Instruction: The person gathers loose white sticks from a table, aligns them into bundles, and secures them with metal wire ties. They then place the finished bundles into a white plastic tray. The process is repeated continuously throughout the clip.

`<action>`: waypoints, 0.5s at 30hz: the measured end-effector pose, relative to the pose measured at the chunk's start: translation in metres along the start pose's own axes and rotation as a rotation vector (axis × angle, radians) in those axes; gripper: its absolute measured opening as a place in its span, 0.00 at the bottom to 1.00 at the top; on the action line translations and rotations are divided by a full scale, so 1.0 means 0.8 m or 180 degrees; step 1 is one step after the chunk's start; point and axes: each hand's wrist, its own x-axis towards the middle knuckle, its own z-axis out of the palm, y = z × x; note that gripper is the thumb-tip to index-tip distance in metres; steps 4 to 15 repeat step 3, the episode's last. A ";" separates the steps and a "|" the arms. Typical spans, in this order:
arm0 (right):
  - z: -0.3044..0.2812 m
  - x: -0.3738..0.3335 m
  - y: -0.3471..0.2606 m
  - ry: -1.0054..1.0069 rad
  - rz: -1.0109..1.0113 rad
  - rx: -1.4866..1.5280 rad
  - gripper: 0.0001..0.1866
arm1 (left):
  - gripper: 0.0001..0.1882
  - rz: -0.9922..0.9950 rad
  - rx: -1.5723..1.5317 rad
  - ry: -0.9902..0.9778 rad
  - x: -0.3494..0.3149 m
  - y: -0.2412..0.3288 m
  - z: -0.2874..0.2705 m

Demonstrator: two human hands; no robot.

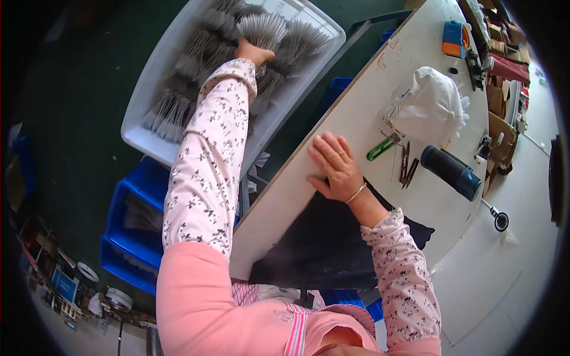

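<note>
My left hand [255, 53] reaches into a white plastic tub and is closed around a bundle of thin pale wires [262, 31]. The bundle fans out at its upper end. More bundles of thin wires [169, 115] stand packed around it in the tub [138, 113]. My right hand [338, 169] lies palm down on the white table [279, 216], fingers stretched out and nothing held. A dark cloth [320, 237] is spread on the table by my right wrist. Right of that hand lie a green-handled cutter [380, 148] and dark tweezers [407, 169].
A dark bottle [451, 172] lies on the table beside a white cloth-like bag [430, 107]. An orange-and-blue device [455, 39] sits at the far right. Blue bins [133, 219] stand on the left below the tub. A gap separates tub and table edge.
</note>
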 end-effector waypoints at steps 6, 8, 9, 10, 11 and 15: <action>0.006 -0.006 0.009 0.0018 -0.0018 0.0044 0.36 | 0.54 -0.0030 0.0358 -0.0061 0.027 0.038 0.020; 0.006 -0.006 0.009 0.0018 -0.0018 0.0044 0.36 | 0.54 -0.0030 0.0358 -0.0061 0.027 0.038 0.020; 0.006 -0.006 0.009 0.0018 -0.0018 0.0044 0.36 | 0.54 -0.0030 0.0358 -0.0061 0.027 0.038 0.020; 0.006 -0.006 0.009 0.0018 -0.0018 0.0044 0.36 | 0.54 -0.0030 0.0358 -0.0061 0.027 0.038 0.020; 0.006 -0.006 0.009 0.0018 -0.0018 0.0044 0.36 | 0.54 -0.0030 0.0358 -0.0061 0.027 0.038 0.020; 0.006 -0.006 0.009 0.0018 -0.0018 0.0044 0.36 | 0.54 -0.0030 0.0358 -0.0061 0.027 0.038 0.020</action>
